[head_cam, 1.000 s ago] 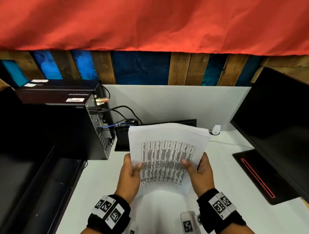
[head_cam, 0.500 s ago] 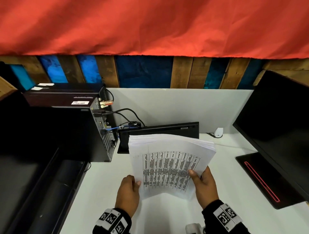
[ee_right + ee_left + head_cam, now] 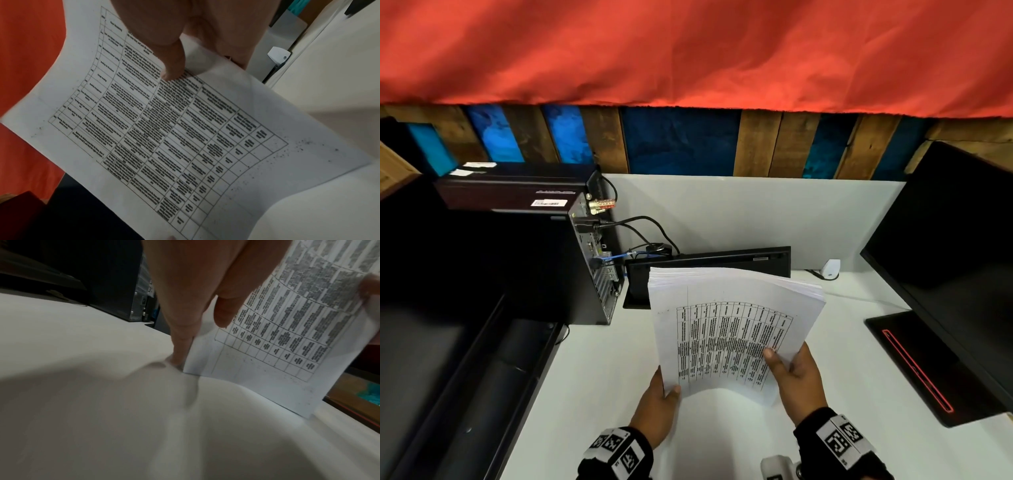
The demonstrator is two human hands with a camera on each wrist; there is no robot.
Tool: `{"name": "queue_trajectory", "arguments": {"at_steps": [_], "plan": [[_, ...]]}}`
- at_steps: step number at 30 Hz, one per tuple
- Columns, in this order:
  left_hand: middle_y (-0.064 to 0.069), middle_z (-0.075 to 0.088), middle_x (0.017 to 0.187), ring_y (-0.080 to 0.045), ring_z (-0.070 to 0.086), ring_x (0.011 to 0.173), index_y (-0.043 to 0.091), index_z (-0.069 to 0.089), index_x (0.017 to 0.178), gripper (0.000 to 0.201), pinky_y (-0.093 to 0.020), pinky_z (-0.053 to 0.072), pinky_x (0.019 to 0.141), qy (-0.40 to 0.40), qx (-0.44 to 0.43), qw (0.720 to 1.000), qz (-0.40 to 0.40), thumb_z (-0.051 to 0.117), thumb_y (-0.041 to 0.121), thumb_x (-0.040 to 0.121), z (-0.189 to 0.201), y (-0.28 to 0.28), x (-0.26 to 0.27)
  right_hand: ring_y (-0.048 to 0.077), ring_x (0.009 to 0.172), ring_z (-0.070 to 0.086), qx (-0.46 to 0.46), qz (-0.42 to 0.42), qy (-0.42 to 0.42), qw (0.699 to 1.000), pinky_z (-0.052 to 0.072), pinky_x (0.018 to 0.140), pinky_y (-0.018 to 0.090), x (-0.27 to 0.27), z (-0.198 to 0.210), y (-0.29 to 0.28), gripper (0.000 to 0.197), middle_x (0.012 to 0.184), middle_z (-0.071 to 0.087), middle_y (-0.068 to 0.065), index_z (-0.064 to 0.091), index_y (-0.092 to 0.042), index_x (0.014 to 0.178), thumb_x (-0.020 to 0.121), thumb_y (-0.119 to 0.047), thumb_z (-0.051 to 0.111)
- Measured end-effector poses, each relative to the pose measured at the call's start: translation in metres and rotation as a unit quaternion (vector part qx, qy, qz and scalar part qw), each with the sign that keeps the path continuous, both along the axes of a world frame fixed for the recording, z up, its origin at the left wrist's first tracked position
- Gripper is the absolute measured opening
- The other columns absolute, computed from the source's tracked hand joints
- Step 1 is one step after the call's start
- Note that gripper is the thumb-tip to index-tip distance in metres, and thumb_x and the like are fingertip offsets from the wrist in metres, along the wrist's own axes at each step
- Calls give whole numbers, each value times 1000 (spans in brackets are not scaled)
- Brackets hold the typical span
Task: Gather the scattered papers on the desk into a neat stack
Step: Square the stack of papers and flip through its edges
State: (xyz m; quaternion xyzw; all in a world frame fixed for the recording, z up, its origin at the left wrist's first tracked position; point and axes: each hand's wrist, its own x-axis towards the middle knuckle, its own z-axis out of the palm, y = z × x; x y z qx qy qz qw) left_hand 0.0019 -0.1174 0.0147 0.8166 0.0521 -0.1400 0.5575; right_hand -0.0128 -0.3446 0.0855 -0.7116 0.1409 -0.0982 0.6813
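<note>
White desk (image 3: pixel 599 359) under red cloth: papers (image 3: pixel 729 329) stand on edge, light, floppy, bowing, apt to slide apart, left hand (image 3: pixel 655 407) pinching the lower left corner, right hand (image 3: pixel 796 377) pinching the right edge, best held low at both sides.

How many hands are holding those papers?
2: the left hand pinches the papers' lower left corner; the right hand grips their lower right edge.
</note>
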Motion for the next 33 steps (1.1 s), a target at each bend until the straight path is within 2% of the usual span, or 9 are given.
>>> {"name": "queue_trajectory", "arguments": {"at_steps": [2,5,16,20,23,25,27,31,33], "plan": [[14,56,128,-7,54,122,27,38,134,53,-25,36,107,-6,-42,999,-5,61,9,90,1,4,1,-3,92,68,2,-4,1,1000,50,85,23,0,-1,-1,42,103,72,-10,56,-33,109,85,2,64],[18,62,122,5,61,110,31,41,130,61,-17,45,96,-17,-101,995,9,70,5,83,10,5,8,-1,93,68,-9,-5,3,1000,50,89,31,0,-2,-3,48,100,73,-12,56,-35,107,82,5,66],[9,63,124,-3,63,110,29,34,139,83,-35,46,103,9,-132,991,-4,68,0,69,14,-1,12,-6,87,67,0,-5,-11,1000,51,85,28,-4,10,3,59,104,68,-9,50,-36,103,70,4,78],[7,59,128,-5,59,115,36,40,128,74,-21,45,97,-17,-152,988,16,68,-4,72,31,-6,16,6,95,68,11,-1,-19,1000,52,90,36,-3,14,3,51,103,70,-5,51,-33,102,74,2,76],[6,54,131,15,54,108,20,40,130,64,-5,38,92,-65,-178,981,42,69,-8,80,61,-10,26,21,104,66,14,-14,-64,998,51,94,42,1,29,-2,45,107,70,1,51,-29,105,79,3,71],[6,56,128,15,55,105,19,40,127,60,-3,42,86,-104,-195,974,50,74,3,79,82,-13,34,17,106,64,-25,-27,-105,994,50,92,35,5,44,-2,49,108,67,-4,47,-35,108,84,4,64],[7,60,125,2,59,110,22,39,131,67,-12,46,89,-139,-224,963,48,78,18,77,105,-16,39,2,111,59,-56,-38,-153,986,48,97,26,7,62,3,62,118,59,-14,37,-43,119,88,8,55],[7,68,118,-6,63,111,22,47,127,54,-20,50,90,-219,-275,933,72,71,35,81,149,-33,40,-15,127,34,-211,-63,-235,947,31,106,9,4,81,12,81,135,35,-21,21,-48,141,90,6,52],[5,70,100,-8,66,95,17,54,114,47,-22,51,82,-263,-268,918,132,68,46,79,163,-43,42,-21,120,33,-261,-71,-230,935,40,102,18,2,81,15,67,126,33,-12,33,-45,140,91,-4,56]]}}
